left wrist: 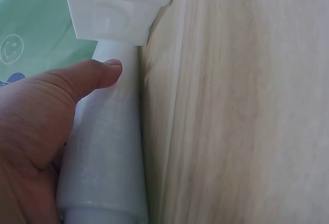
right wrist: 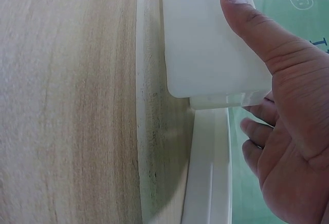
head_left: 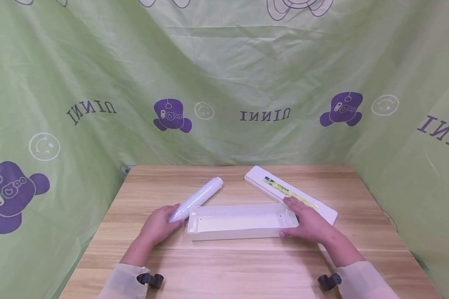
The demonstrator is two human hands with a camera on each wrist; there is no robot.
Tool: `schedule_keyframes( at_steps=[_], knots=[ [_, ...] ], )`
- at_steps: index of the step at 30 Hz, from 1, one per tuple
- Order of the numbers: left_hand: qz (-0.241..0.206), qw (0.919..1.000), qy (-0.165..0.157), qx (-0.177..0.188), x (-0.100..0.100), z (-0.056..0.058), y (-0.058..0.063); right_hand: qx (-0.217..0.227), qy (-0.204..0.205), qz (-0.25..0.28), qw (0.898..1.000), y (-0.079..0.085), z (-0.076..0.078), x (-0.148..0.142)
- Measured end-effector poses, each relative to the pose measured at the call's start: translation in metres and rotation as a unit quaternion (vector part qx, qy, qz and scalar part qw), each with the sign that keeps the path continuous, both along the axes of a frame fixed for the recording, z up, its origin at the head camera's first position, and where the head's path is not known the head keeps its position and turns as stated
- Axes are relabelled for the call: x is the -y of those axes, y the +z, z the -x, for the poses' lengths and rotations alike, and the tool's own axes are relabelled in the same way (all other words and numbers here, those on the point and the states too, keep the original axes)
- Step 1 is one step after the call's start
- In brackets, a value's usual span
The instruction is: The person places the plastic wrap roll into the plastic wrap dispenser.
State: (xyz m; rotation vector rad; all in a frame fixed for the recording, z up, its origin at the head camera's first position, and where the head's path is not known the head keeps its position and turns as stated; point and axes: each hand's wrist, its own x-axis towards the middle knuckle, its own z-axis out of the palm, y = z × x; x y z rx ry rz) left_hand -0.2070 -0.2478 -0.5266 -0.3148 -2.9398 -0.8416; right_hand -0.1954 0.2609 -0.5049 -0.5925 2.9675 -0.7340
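Note:
At the left, my left hand (head_left: 159,226) grips the near end of a roll of cling film (head_left: 200,198). In the left wrist view the thumb lies along the white roll (left wrist: 103,152), whose far part goes behind the box's end. A long, open-topped white box (head_left: 239,235) stands on the table in the middle. My right hand (head_left: 312,222) holds its right end, thumb on the near wall and fingers on the far side. Behind that hand, a white lid (head_left: 260,176) with a yellow-green label lies slanted; the hand hides part of it.
The wooden table (head_left: 224,270) carries these things. Green cloth (head_left: 224,74) with purple cartoon figures hangs behind and along both sides. Small black devices sit at the left cuff (head_left: 129,280) and right cuff (head_left: 359,278).

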Motion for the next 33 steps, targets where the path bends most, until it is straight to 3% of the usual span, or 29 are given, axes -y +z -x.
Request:
schedule_keyframes(
  at_steps=[33],
  knots=[
    [0.006,0.9996,-0.022,-0.018,0.006,0.005,0.028,-0.005,-0.002,-0.004,1.000,0.001,0.001,0.001]
  ],
)
